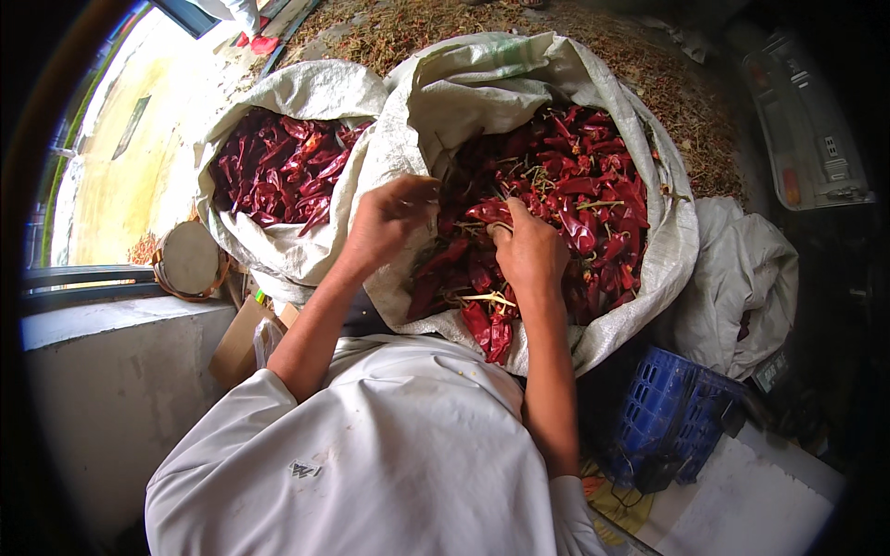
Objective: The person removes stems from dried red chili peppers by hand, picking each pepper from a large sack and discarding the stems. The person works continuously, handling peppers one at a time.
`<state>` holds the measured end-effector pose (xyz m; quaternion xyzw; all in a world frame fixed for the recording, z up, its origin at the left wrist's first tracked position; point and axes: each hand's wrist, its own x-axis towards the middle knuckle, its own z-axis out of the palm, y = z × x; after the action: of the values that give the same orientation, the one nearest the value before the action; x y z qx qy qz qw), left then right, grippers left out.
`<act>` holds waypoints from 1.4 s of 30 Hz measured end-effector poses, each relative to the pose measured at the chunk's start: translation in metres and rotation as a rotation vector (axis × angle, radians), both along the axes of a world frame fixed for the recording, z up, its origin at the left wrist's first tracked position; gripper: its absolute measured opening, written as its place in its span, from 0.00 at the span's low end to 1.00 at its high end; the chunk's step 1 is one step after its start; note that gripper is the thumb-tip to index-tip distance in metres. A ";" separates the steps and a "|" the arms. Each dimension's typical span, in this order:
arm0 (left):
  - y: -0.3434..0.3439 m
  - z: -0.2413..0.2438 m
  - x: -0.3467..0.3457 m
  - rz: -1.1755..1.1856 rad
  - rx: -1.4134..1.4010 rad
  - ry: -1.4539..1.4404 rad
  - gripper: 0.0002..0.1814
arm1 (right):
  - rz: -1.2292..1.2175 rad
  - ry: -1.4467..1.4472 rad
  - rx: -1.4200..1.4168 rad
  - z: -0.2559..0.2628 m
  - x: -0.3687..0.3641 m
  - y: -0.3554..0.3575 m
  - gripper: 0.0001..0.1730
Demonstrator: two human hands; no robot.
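A large white woven sack (629,340) stands open before me, heaped with dried red chili peppers (577,229), many with pale stems. My right hand (534,254) is over the heap, its thumb and fingers closed on one dried red chili pepper (487,210). Blurred by motion, my left hand (398,219) is above the sack's left side with its fingers curled. Whether it holds anything cannot be made out. To the left, a second white woven sack (327,80) holds stemless-looking dried red peppers (278,167).
Loose stems and plant debris (709,146) cover the floor beyond the sacks. At right are a crumpled white sack (737,285), a blue plastic crate (660,417) and a vehicle's rear part (806,132). A round drum-like object (190,258) sits on the left ledge (125,320).
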<state>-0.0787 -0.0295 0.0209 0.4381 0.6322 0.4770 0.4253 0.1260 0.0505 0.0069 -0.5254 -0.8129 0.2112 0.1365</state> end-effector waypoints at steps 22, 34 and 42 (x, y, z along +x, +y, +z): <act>0.031 -0.028 0.025 -0.211 0.129 -0.043 0.16 | -0.163 0.738 -0.325 0.011 0.016 -0.021 0.22; 0.005 0.004 0.043 -0.529 0.364 0.449 0.15 | 0.097 0.460 0.163 0.017 0.014 -0.045 0.10; 0.001 0.003 0.067 -0.365 0.328 0.412 0.11 | -0.096 0.663 0.165 0.019 0.012 -0.052 0.10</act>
<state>-0.0116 -0.0283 0.0237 0.6943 0.5306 0.3898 0.2905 0.1380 -0.0017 0.0256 -0.4530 -0.7128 0.2975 0.4452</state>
